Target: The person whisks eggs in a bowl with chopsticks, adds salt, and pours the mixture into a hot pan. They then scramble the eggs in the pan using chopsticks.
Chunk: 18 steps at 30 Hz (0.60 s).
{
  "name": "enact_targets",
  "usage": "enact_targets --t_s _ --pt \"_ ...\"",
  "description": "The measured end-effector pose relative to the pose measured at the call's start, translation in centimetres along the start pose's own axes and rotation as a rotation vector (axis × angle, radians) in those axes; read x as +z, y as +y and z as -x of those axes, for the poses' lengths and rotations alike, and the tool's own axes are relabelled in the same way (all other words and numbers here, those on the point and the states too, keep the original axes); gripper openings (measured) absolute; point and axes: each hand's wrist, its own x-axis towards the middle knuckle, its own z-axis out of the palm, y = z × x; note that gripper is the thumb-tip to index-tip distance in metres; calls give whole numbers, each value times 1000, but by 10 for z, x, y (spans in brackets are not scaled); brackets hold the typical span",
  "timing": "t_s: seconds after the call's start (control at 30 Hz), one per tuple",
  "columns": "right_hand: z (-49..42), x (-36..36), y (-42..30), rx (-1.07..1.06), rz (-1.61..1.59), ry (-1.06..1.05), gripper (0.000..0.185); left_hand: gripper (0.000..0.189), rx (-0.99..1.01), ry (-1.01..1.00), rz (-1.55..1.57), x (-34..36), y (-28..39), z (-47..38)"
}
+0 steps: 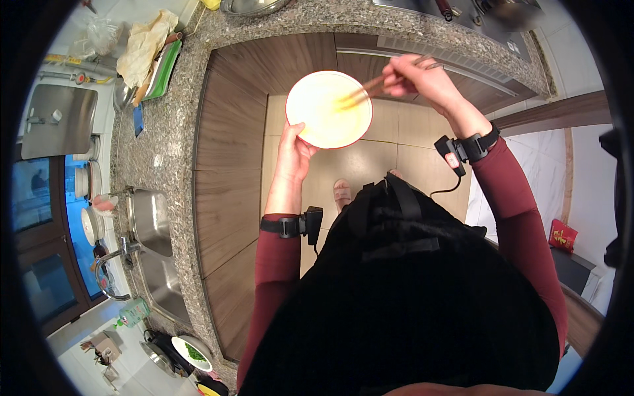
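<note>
My left hand [293, 153] grips a round white bowl [317, 94] by its red rim, the thumb over the near left edge. The bowl is held in the air above the tiled floor, and its inside looks bright and yellowish; overexposure hides the exact contents. My right hand [408, 76] is closed around a pair of brown chopsticks [364, 93], up and to the right of the bowl. Their tips reach into the bowl, where a yellow patch shows, and the sticks and fingers are blurred.
A granite counter [168, 119] runs left and ahead, with a double steel sink [152, 218], a green tray [166, 74] and crumpled brown paper [143, 47]. A plate with chopped greens [194, 352] stands lower left. A cooktop [465, 24] lies at upper right.
</note>
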Motion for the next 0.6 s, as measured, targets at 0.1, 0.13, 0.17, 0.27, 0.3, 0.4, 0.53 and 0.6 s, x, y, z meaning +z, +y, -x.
enact_targets --t_s 0.1,0.13,0.17,0.27,0.3,0.4,0.53,0.6 --pt "-1 0 1 29 -69 -13 34 66 2 10 -28 -1 -1 0" --pt "-1 0 2 9 -138 21 34 66 -4 8 -19 -1 -1 -1" --pt "-1 1 3 48 -83 -20 34 66 -8 6 -9 -2 -2 -1" --pt "-1 4 6 114 -46 -123 34 66 -22 11 -39 -3 0 -2" --pt "-2 4 6 41 -86 -37 34 66 -27 13 -55 -3 1 -2" --pt "-1 4 7 49 -75 32 34 66 -15 0 -8 -1 1 -2" --pt "-2 2 6 55 -147 -44 34 67 -3 9 -24 2 3 -3" --pt "-2 2 5 71 -97 -29 34 67 -2 -8 -11 3 4 -3"
